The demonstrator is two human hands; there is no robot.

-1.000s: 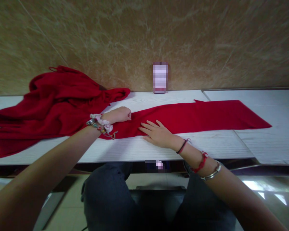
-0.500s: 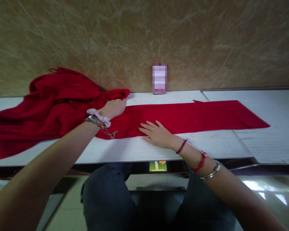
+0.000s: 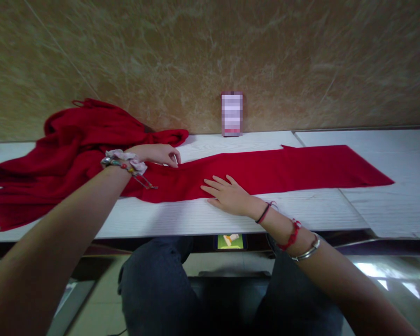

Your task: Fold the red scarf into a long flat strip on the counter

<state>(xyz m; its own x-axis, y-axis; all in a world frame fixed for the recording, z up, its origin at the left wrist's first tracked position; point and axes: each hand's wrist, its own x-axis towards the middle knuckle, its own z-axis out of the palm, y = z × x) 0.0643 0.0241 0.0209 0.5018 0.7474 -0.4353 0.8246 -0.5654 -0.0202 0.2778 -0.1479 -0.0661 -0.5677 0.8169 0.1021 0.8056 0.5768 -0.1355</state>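
Observation:
A long strip of red cloth (image 3: 259, 172) lies along the white tabletop, its right end cut to a slanted point. Toward the left it runs under my left arm and beside a crumpled heap of red cloth (image 3: 77, 135). My left hand (image 3: 157, 154) is at the strip's far edge, fingers bent down and thumb and fingertips close together on the cloth edge; the fingertips are partly hidden. My right hand (image 3: 229, 196) lies flat on the near edge of the strip with its fingers spread, pressing on the cloth and holding nothing.
A phone-like object with a blurred screen (image 3: 231, 114) leans upright against the brown marbled wall (image 3: 301, 60). Below the near edge of the white table (image 3: 388, 200), a lit screen (image 3: 230, 241) shows above my knees. A joint line crosses the tabletop at the right.
My left hand has shifted left, and the strip's far edge there now dips toward me, baring some white table. My right hand has stayed where it was.

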